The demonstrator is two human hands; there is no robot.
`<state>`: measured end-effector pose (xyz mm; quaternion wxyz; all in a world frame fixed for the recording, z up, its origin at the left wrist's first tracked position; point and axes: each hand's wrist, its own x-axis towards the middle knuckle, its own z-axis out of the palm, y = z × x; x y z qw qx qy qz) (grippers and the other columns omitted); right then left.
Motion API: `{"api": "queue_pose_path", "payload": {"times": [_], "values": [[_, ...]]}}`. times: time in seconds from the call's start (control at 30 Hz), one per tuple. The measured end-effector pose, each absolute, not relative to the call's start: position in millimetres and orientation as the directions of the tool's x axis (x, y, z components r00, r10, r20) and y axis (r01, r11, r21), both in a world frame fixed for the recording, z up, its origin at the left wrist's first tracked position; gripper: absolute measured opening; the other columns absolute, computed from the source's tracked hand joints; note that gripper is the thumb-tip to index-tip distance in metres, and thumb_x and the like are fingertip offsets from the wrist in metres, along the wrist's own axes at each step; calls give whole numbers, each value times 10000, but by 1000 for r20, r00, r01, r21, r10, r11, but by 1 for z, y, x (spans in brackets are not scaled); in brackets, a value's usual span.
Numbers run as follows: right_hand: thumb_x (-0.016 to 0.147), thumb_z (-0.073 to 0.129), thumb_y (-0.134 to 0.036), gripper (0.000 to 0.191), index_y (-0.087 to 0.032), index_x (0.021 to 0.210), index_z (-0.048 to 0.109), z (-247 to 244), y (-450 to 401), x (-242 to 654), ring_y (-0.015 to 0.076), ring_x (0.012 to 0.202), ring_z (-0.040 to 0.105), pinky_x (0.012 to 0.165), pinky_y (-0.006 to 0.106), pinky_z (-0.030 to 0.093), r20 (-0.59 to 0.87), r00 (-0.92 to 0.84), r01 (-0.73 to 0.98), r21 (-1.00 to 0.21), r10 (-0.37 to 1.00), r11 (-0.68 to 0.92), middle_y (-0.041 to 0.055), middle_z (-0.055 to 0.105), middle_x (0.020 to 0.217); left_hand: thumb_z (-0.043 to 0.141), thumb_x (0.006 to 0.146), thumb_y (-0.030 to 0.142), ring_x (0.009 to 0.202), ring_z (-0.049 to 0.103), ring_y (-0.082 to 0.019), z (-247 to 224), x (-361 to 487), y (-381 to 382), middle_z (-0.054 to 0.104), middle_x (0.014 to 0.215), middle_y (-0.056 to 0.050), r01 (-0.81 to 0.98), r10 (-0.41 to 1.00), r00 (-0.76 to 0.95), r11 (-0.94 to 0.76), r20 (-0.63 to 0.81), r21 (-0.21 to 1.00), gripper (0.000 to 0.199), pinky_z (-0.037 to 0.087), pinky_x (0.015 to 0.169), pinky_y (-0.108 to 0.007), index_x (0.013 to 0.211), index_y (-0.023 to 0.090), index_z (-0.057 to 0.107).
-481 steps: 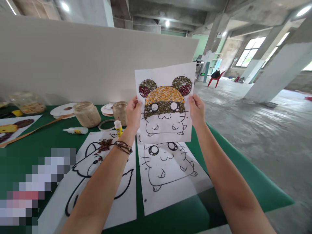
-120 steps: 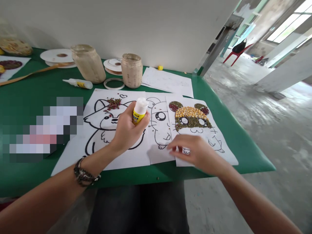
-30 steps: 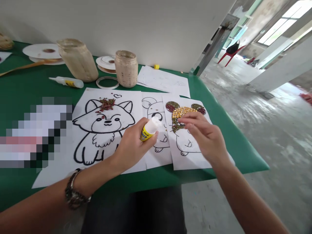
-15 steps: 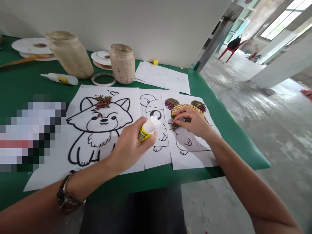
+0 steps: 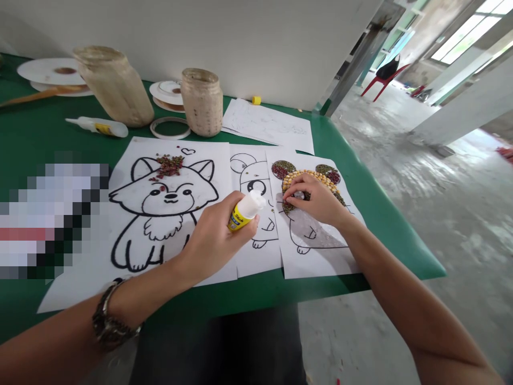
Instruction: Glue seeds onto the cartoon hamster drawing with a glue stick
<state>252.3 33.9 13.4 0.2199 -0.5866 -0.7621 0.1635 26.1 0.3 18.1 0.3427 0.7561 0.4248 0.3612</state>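
Observation:
My left hand (image 5: 216,235) is wrapped round a yellow and white glue stick (image 5: 245,211), above the middle sheet with a partly covered drawing (image 5: 258,214). At the right sheet (image 5: 304,264), my right hand (image 5: 316,200) has its fingertips pinched together low over the animal's face; whatever lies between them is too small to make out. Yellow kernels (image 5: 298,178) and green and red beans (image 5: 283,169) cover that animal's head and ears. On the left lies a fox drawing (image 5: 170,206) with a small pile of red and green beans (image 5: 169,167) on its forehead.
Behind the drawings stand two cloudy jars (image 5: 116,88) (image 5: 202,104), ribbon spools (image 5: 56,72), a tape roll (image 5: 170,128) and a glue bottle (image 5: 98,127). More sheets (image 5: 268,124) and a yellow cap (image 5: 256,100) lie near the wall. A red chair (image 5: 385,80) is far off right.
The view has shifted very slightly. Both hands keep nearly the same pose, the left round the glue stick and the right pinched over the right sheet.

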Motion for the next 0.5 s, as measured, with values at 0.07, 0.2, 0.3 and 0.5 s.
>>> {"api": "queue_pose_path", "payload": {"times": [0.07, 0.2, 0.3, 0.5], "values": [[707, 589, -126, 104, -215, 672, 629, 13, 35, 253, 177, 850, 516, 843, 397, 393, 152, -226, 817, -509, 962, 272, 36, 515, 849, 484, 781, 219, 442, 369, -58, 18, 26, 1, 414, 515, 79, 396, 890, 382, -402, 249, 825, 109, 310, 399, -143, 691, 185, 432], [691, 582, -116, 99, -214, 704, 589, 12, 36, 254, 180, 863, 522, 844, 396, 392, 184, -264, 793, -517, 947, 321, 25, 553, 835, 489, 774, 211, 437, 363, -55, 18, 27, 1, 408, 511, 80, 406, 893, 379, -395, 242, 824, 107, 307, 398, -142, 687, 183, 432], [691, 577, -128, 81, -208, 706, 576, 11, 36, 255, 181, 873, 525, 850, 395, 394, 188, -271, 784, -527, 944, 330, 27, 561, 838, 485, 778, 214, 435, 368, -55, 18, 27, 0, 412, 512, 80, 408, 896, 381, -385, 229, 828, 102, 309, 395, -143, 694, 183, 436], [695, 553, -121, 85, -206, 702, 564, 13, 36, 254, 181, 889, 526, 868, 392, 389, 181, -286, 781, -526, 941, 339, 32, 564, 842, 481, 785, 229, 420, 360, -54, 18, 26, 0, 412, 512, 79, 390, 893, 393, -378, 219, 840, 106, 303, 379, -147, 699, 183, 439]]}}
